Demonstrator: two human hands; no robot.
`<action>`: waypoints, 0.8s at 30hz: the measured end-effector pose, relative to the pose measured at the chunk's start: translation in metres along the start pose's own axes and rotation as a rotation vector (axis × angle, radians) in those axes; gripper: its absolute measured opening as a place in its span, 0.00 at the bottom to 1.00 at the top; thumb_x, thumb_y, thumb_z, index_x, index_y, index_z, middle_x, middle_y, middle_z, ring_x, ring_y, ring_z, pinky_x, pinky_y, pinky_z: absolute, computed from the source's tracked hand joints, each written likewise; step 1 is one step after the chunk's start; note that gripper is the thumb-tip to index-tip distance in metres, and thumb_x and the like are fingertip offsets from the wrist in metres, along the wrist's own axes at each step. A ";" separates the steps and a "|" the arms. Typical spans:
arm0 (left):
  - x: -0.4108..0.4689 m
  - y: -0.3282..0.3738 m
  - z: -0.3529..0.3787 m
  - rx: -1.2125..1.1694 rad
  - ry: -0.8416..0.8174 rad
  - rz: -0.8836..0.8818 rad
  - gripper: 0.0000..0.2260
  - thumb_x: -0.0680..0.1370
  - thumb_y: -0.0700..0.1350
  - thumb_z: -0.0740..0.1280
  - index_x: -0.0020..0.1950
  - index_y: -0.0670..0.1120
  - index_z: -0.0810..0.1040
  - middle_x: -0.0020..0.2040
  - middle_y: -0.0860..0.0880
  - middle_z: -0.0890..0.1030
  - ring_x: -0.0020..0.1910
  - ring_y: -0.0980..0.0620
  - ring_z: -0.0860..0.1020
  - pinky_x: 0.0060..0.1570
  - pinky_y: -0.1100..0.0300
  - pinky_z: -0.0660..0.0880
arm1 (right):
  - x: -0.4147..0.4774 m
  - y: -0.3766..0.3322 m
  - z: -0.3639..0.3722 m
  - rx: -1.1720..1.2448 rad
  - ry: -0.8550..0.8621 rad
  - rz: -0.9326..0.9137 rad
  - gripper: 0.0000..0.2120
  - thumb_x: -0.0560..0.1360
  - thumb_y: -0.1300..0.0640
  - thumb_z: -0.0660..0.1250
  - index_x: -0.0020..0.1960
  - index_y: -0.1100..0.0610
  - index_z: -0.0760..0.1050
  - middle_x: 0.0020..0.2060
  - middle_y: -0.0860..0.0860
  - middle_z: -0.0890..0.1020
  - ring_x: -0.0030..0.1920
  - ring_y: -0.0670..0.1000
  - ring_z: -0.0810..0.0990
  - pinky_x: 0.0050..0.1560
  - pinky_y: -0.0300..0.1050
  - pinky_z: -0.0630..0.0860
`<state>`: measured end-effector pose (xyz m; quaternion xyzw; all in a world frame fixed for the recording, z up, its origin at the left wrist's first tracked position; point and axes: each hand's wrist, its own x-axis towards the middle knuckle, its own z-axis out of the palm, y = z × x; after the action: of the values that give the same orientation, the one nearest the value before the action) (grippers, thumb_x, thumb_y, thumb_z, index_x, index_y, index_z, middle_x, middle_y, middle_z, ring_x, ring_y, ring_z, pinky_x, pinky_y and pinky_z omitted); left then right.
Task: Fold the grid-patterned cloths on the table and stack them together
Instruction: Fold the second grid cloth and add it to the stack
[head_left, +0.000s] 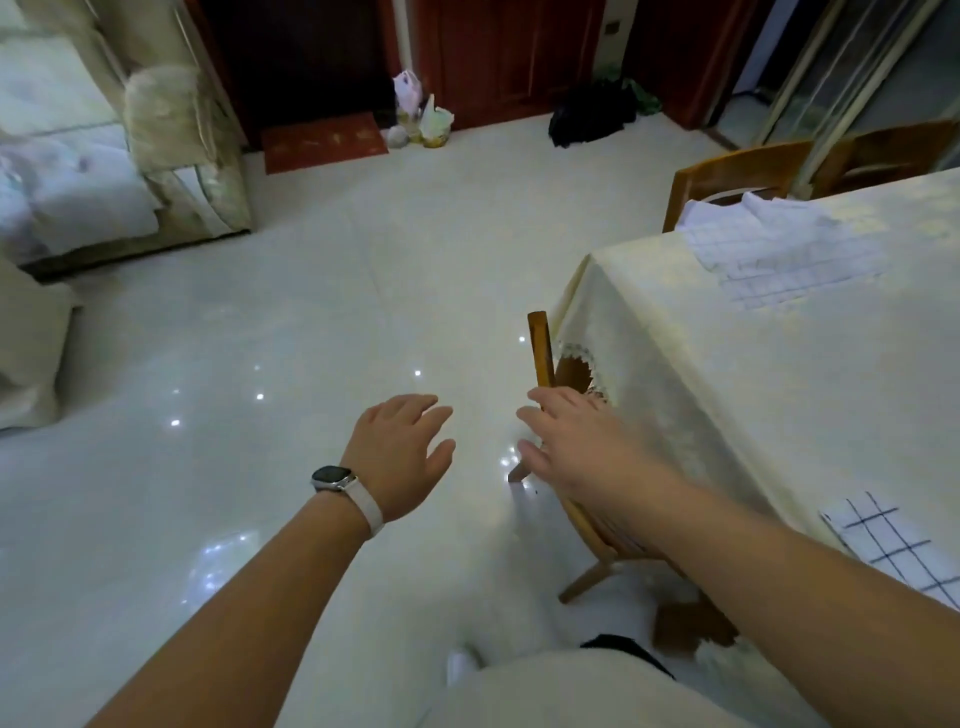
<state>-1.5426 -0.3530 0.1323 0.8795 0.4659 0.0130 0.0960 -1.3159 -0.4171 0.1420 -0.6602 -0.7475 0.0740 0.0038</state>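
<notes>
1. Head view, hands. The left hand (400, 457) hovers over the floor (311, 312) with fingers spread wide, holding nothing. A watch (332, 478) sits on that wrist. The right hand (576, 441) is also wide and holds nothing. It hangs in front of the back of a wooden chair (540, 353). We cannot tell whether it touches the chair.

2. Head view, task items. The desk (779, 389), under a cream tablecloth, lies to the right of both hands. One grid cloth (789, 260), pale and rumpled, lies at the far edge. A second grid cloth (904, 545), with bold dark lines, lies near the desk's near edge, partly cut off by the frame. The two cloths are well apart. We judge that neither is folded yet.

3. Hazards.
   - The chair stands between us and the desk. A reach across it may catch the chair back.
   - The far cloth sits at the desk edge. A one-sided tug could drop it to the floor.
   - Dragging either cloth may pull the loose tablecloth along with it.

4. Markings. We find no legible brand, label or writing. The watch face is dark.
</notes>
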 end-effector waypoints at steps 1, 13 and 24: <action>0.000 -0.008 -0.001 0.002 0.001 -0.011 0.23 0.77 0.57 0.54 0.68 0.50 0.73 0.68 0.49 0.74 0.67 0.46 0.71 0.65 0.48 0.67 | 0.006 -0.004 -0.001 -0.012 -0.003 -0.003 0.22 0.79 0.44 0.56 0.68 0.53 0.72 0.71 0.54 0.70 0.70 0.56 0.68 0.66 0.55 0.66; 0.040 -0.073 0.005 0.052 -0.031 -0.156 0.20 0.80 0.57 0.56 0.70 0.52 0.70 0.72 0.50 0.69 0.72 0.47 0.65 0.71 0.47 0.59 | 0.109 -0.011 0.002 0.009 -0.003 -0.031 0.22 0.80 0.46 0.56 0.71 0.52 0.68 0.73 0.51 0.66 0.71 0.53 0.65 0.69 0.50 0.61; 0.189 -0.133 -0.032 0.120 -0.052 -0.153 0.22 0.79 0.56 0.54 0.70 0.51 0.71 0.71 0.49 0.71 0.69 0.47 0.68 0.66 0.48 0.64 | 0.259 0.045 -0.010 0.016 -0.007 -0.074 0.20 0.80 0.46 0.56 0.66 0.54 0.73 0.69 0.53 0.72 0.66 0.56 0.71 0.64 0.52 0.67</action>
<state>-1.5480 -0.1197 0.1268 0.8454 0.5292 -0.0449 0.0560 -1.3041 -0.1555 0.1228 -0.6318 -0.7707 0.0819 0.0090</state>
